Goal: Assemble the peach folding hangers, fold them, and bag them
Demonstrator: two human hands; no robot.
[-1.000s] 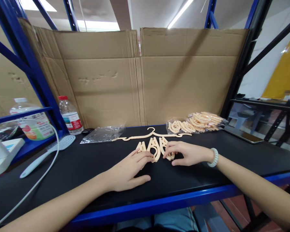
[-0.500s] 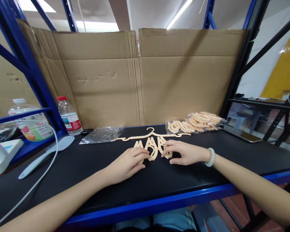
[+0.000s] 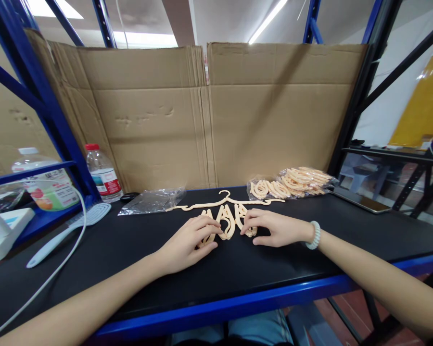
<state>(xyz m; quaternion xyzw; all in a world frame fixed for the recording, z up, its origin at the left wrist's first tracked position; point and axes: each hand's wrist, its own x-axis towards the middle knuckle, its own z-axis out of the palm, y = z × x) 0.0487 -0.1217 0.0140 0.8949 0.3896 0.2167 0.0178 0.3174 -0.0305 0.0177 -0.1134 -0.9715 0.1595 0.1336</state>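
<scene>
Three folded cream hangers lie in a row on the black table. My left hand [image 3: 191, 242] rests over the left folded hanger [image 3: 208, 237], fingers apart, its fingertips near the middle folded hanger [image 3: 228, 223]. Over the right folded hanger [image 3: 251, 231] is my right hand [image 3: 274, 228], its fingers bent and thumb apart, touching or nearly touching it. An unfolded cream hanger [image 3: 231, 200] lies behind the row with its hook pointing to the back. Neither hand visibly grips anything.
Bagged cream hangers [image 3: 299, 182] lie at the back right beside a dark tablet [image 3: 361, 200]. At the left are an empty clear bag [image 3: 153, 200], a red-capped bottle [image 3: 103, 175], a pale brush [image 3: 70, 230] and a white cable [image 3: 63, 262]. Cardboard [image 3: 155, 120] stands behind.
The fingers of my left hand have lifted and shifted slightly, showing more of the left folded hanger. My right hand has hardly moved.
</scene>
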